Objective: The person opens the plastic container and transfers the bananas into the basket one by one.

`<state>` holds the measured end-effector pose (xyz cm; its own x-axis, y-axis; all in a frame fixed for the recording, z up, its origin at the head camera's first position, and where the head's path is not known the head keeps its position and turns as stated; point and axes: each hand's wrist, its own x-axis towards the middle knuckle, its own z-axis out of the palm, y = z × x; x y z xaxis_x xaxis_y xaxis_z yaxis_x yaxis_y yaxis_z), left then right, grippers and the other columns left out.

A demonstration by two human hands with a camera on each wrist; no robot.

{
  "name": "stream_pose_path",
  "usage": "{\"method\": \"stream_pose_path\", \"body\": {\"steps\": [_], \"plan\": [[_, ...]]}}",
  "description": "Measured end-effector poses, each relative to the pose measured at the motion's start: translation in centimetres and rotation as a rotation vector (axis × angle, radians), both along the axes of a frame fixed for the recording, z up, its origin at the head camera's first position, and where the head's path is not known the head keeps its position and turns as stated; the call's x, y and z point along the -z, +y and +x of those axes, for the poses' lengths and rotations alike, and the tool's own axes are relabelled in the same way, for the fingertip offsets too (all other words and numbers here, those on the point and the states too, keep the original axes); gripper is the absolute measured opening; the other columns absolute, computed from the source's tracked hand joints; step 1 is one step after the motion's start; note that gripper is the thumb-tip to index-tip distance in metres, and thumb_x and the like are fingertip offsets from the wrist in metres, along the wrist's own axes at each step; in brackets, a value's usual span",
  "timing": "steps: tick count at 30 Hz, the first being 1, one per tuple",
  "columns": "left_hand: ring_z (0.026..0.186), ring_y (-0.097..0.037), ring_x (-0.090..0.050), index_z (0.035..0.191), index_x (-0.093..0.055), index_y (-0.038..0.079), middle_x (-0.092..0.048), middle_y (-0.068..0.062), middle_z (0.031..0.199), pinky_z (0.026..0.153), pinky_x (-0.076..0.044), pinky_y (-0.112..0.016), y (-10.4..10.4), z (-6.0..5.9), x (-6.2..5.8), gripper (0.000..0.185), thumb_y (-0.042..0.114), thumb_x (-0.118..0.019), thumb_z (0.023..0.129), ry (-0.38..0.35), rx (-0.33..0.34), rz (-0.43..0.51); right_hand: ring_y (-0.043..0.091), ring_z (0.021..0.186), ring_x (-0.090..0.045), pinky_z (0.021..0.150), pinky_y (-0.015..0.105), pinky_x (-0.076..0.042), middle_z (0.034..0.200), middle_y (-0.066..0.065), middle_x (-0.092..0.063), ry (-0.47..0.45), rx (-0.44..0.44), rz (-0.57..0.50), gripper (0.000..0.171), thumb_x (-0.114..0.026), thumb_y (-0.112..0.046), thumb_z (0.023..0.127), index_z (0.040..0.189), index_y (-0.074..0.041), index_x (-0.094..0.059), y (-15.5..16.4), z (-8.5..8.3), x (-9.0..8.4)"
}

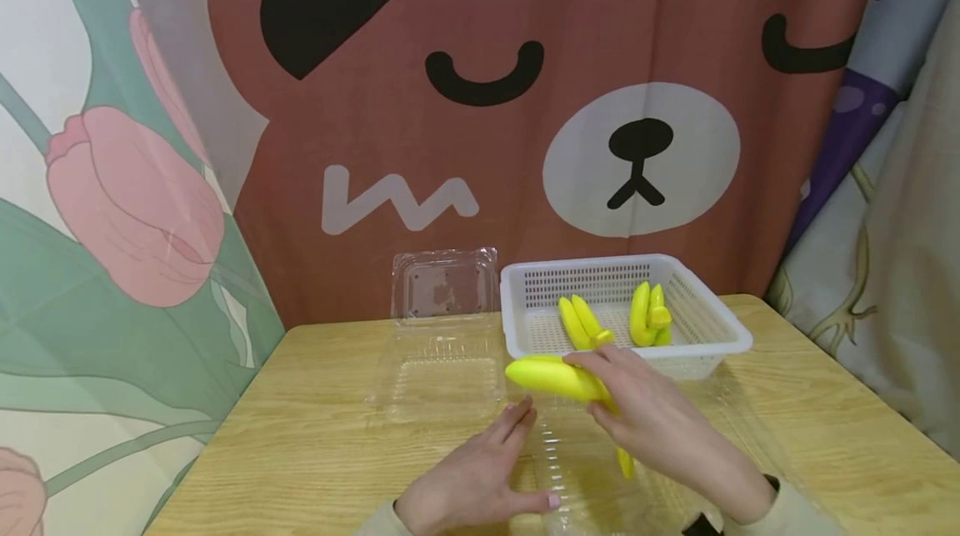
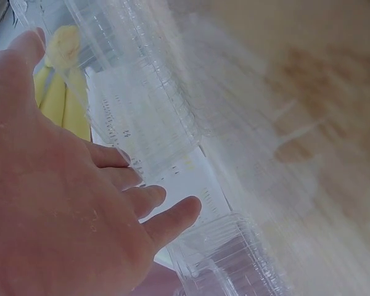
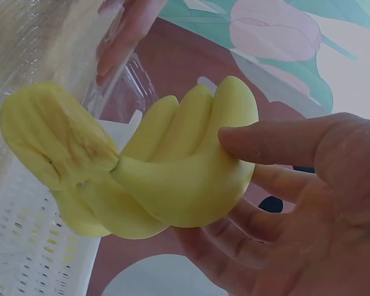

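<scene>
My right hand (image 1: 609, 390) grips a bunch of yellow toy bananas (image 1: 551, 376) just in front of the white basket (image 1: 720, 347). In the right wrist view the thumb lies on top of the bunch (image 3: 179, 185) and the fingers (image 3: 234, 228) curl beneath it. My left hand (image 1: 491, 465) lies flat with straight fingers against the edge of a clear plastic clamshell box (image 1: 572, 446) at the table's front. The left wrist view shows those fingers (image 2: 166, 216) spread on the clear plastic (image 2: 191, 142). Two more banana bunches (image 1: 579, 323) (image 1: 647, 315) lie in the basket.
A second clear clamshell box (image 1: 444, 353) stands open at the back left of the wooden table (image 1: 300, 453), its lid raised against a bear-print curtain (image 1: 450, 144). The table's right edge (image 1: 885, 428) meets more hanging fabric.
</scene>
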<state>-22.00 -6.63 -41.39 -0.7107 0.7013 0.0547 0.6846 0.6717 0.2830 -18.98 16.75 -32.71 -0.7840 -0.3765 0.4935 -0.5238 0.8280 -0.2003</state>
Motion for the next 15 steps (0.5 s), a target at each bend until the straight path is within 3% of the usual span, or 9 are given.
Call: {"method": "stream_pose_path", "body": {"steps": [10,15], "plan": [[0.147,-0.017,-0.014,0.159,-0.014,0.011,-0.006,-0.002,0.164,0.11,-0.035,-0.037,0.02,0.06,0.02,0.102,0.079,-0.04,0.087,-0.042,-0.008,0.011,0.013,0.092,-0.056,0.078,0.037,-0.054,0.107,-0.003,-0.061,0.04,-0.025,-0.041,0.056,-0.08,0.004,0.074,0.125,-0.014,-0.065,0.27,-0.19,-0.68],[0.148,-0.019,-0.013,0.158,-0.015,0.008,-0.005,-0.003,0.164,0.112,-0.032,-0.037,0.05,0.24,0.03,0.101,0.078,-0.039,0.088,-0.012,0.001,0.019,0.013,0.092,-0.056,0.076,0.037,-0.053,0.107,-0.003,-0.062,0.069,-0.04,-0.043,0.056,-0.079,0.005,0.074,0.125,-0.013,-0.065,0.27,-0.55,-0.94]]}}
